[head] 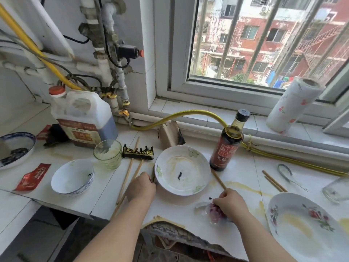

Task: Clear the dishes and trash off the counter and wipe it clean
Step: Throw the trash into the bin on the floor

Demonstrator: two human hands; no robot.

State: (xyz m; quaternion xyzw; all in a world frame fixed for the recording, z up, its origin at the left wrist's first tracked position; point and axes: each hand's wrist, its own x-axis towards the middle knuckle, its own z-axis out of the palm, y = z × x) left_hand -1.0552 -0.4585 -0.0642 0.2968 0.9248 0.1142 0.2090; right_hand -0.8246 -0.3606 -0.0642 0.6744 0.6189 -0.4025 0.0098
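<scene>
A dirty white plate (182, 170) sits mid-counter. My left hand (141, 187) touches its left rim, fingers curled at the edge; whether it grips the rim is unclear. My right hand (231, 203) is closed on a crumpled clear plastic wrapper (213, 212) near the front edge, next to a chopstick (219, 179). A white bowl (72, 178), a greasy glass (108, 154), a pair of chopsticks (130, 175), a black wrapper (137, 152) and a red packet (32, 176) lie to the left. A flowered plate (302, 224) lies at right.
A vinegar jug (83, 118) and a blue-rimmed dish (15, 148) stand at back left. A soy sauce bottle (229, 142), a cardboard carton (170, 136), a paper towel roll (290, 104), a spoon (287, 173), another glass (336, 190) and more chopsticks (273, 180) are nearby. Yellow stains (245, 187) streak the white tiled counter (188, 207).
</scene>
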